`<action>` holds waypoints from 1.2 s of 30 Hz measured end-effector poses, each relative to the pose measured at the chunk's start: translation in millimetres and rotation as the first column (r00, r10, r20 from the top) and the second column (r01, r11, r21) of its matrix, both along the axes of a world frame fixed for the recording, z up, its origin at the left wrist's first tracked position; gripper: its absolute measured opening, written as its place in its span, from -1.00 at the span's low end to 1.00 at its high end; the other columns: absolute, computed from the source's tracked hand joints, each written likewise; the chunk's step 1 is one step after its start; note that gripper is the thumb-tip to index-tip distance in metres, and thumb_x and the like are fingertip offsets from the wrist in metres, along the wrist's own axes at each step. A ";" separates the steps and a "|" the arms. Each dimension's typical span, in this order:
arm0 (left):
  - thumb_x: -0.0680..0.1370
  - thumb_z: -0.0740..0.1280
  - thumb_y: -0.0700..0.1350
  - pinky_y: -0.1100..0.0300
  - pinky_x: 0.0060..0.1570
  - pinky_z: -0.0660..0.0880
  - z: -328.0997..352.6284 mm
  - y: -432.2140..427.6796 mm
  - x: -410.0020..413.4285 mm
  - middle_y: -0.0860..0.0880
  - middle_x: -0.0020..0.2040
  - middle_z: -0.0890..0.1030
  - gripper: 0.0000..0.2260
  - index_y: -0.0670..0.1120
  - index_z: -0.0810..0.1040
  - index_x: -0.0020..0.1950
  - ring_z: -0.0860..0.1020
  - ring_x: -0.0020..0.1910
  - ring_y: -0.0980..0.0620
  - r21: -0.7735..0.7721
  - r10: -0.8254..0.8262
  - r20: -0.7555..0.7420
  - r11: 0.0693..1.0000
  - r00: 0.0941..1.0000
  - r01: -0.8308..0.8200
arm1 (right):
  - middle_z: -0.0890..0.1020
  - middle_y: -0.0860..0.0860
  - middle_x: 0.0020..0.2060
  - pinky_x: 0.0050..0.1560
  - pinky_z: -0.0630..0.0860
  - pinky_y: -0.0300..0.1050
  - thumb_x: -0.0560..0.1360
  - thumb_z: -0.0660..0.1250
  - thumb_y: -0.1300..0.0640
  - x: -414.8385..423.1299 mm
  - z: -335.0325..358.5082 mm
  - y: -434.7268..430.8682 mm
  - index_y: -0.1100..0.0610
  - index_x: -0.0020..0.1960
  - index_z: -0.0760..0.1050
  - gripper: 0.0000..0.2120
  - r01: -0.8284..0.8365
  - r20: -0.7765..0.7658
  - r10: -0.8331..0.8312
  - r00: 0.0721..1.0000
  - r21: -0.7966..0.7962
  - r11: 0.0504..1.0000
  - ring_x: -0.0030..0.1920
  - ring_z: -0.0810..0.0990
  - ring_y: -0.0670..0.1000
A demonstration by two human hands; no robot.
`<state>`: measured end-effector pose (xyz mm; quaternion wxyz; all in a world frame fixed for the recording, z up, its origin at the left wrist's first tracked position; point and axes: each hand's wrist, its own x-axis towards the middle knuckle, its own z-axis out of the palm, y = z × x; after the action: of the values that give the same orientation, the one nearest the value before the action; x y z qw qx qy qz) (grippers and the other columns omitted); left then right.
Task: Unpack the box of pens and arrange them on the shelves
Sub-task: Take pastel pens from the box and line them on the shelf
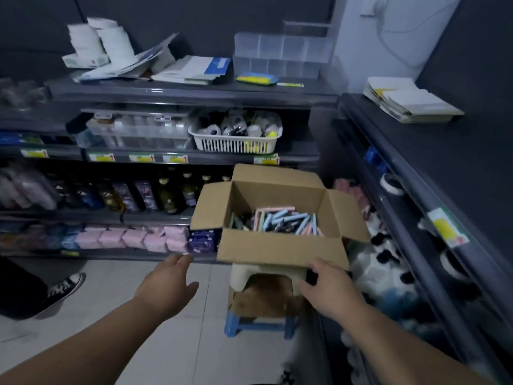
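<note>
Alongside the box (277, 247), left hand (169, 284) hovers above floor (194, 343).

Centre: brown cardboard box (280, 245); pens (283, 220) pastel blue, pink and green; cream stool (266, 273); blue stool (261, 326). Upper centre: white slotted basket (236, 145). Lower left: pink packs (133, 237); black-and-white patterned sneaker (65, 287). Shelves (194, 93) dark grey; price labels (101, 157) yellow-green.

Pens (280, 219) in box (280, 247) on stool (241, 276)
</note>
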<state>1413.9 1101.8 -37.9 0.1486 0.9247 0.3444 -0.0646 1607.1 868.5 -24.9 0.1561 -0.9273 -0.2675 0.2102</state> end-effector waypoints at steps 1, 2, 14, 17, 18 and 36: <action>0.55 0.27 0.10 0.16 0.24 0.40 3.2 6.0 22.5 0.01 0.44 0.32 -0.46 0.01 0.24 0.48 0.38 0.33 0.01 0.001 0.014 0.024 1.000 1.000 -0.014 | 0.49 -0.01 0.31 0.25 0.46 -0.07 0.49 0.31 -0.17 25.6 3.9 10.8 0.00 0.41 0.34 -0.45 -0.001 0.011 0.001 1.000 0.041 0.999 0.28 0.47 0.02; 0.54 0.29 0.09 0.15 0.24 0.41 6.0 11.5 44.8 0.00 0.43 0.33 -0.46 0.00 0.25 0.47 0.39 0.32 0.00 -0.005 0.028 0.050 1.000 0.998 -0.027 | 0.50 0.00 0.30 0.23 0.46 -0.09 0.48 0.33 -0.15 50.9 8.6 20.8 -0.02 0.41 0.35 -0.46 0.001 0.019 -0.002 1.000 0.073 0.997 0.26 0.49 0.03; 0.52 0.32 0.01 0.16 0.27 0.35 -21.6 48.9 224.2 -0.04 0.40 0.35 -0.45 -0.05 0.28 0.47 0.37 0.34 -0.03 -0.161 0.018 0.050 0.987 0.999 -0.010 | 0.50 0.10 0.28 0.17 0.46 -0.12 0.48 0.38 -0.10 207.5 -37.2 97.9 0.00 0.43 0.35 -0.43 0.082 -0.216 -0.076 0.974 0.023 0.996 0.20 0.53 0.09; 0.54 0.31 0.01 0.20 0.30 0.30 -40.1 58.6 253.5 -0.06 0.40 0.35 -0.46 -0.06 0.27 0.48 0.36 0.36 -0.02 -0.222 -0.035 0.049 0.974 0.998 0.045 | 0.48 0.08 0.29 0.18 0.45 -0.13 0.44 0.38 -0.16 218.8 -61.3 107.6 -0.03 0.41 0.36 -0.41 0.107 -0.213 -0.109 0.971 -0.021 0.994 0.19 0.53 0.08; 0.54 0.31 0.01 0.21 0.31 0.28 -48.2 62.2 262.9 -0.07 0.40 0.35 -0.47 -0.07 0.27 0.48 0.35 0.36 -0.03 -0.248 -0.035 0.048 0.968 0.998 0.046 | 0.51 0.06 0.27 0.16 0.45 -0.14 0.43 0.37 -0.17 221.4 -68.1 110.6 -0.03 0.41 0.37 -0.42 0.113 -0.204 -0.117 0.972 -0.033 0.993 0.19 0.53 0.07; 0.48 0.41 0.00 0.15 0.01 0.52 -126.7 86.9 314.8 -0.21 0.30 0.46 -0.33 -0.20 0.17 0.44 0.52 0.20 -0.18 -0.513 0.413 -0.252 0.710 0.875 -0.483 | 0.61 0.05 -0.24 -0.30 0.46 -0.17 0.40 0.46 -0.16 204.6 -131.7 198.6 0.14 -0.13 0.54 -0.64 0.373 -0.619 -0.369 0.693 -0.130 0.919 -0.28 0.56 -0.02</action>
<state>1728.7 1188.7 -164.6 0.4038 0.7223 0.5321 -0.1793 1811.7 1067.1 -156.6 0.2787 -0.8361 -0.0073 0.4725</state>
